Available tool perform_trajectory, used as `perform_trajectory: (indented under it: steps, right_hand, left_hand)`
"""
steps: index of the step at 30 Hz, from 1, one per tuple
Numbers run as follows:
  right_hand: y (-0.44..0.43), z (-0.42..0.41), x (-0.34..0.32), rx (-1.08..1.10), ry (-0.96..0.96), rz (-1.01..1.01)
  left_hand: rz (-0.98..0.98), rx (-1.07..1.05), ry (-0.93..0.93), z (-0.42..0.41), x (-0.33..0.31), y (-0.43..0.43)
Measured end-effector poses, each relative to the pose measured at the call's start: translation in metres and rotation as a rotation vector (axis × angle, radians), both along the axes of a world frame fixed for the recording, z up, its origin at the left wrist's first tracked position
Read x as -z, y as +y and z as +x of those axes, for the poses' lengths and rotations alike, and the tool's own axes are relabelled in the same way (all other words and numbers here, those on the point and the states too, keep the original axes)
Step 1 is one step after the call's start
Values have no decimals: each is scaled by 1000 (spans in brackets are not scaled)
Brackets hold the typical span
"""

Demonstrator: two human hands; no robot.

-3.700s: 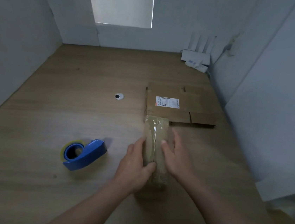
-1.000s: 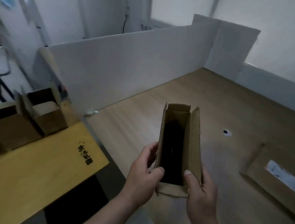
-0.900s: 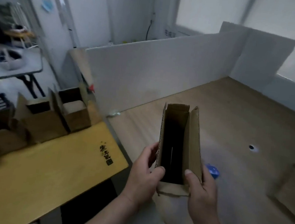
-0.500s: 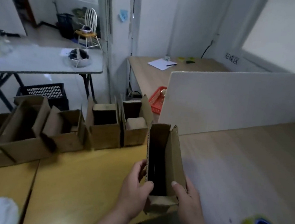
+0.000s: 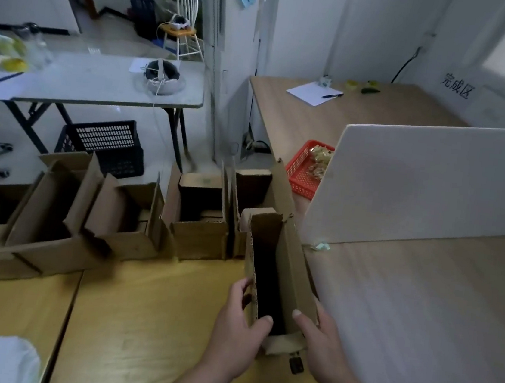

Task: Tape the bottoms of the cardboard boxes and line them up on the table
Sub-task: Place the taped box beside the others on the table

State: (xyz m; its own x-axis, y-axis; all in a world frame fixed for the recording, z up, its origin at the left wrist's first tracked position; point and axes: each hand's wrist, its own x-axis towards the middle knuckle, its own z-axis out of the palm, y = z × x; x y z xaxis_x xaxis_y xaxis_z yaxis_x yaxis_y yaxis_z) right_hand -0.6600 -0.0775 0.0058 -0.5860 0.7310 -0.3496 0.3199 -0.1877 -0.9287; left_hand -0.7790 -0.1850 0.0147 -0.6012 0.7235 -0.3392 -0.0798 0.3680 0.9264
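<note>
Both hands hold one narrow cardboard box (image 5: 291, 271) with its open top up. The left hand (image 5: 239, 325) grips the left wall, thumb curled over the edge into the dark inside. The right hand (image 5: 319, 337) grips the right flap in the same way. The box is above the right end of the yellow table (image 5: 142, 320), just in front of the row of open boxes (image 5: 199, 235) standing there. A white board (image 5: 418, 185) stands to its right.
</note>
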Motion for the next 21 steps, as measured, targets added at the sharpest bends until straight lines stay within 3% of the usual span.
perform_trajectory:
  steps: [12,21]
  right_hand:
    - [25,13,-1,-193,101,107]
    - [10,30,-11,-70,31,240]
  left_hand:
    - [-23,-175,63,19,-13,11]
    - [-44,-102,283,19,-20,-8]
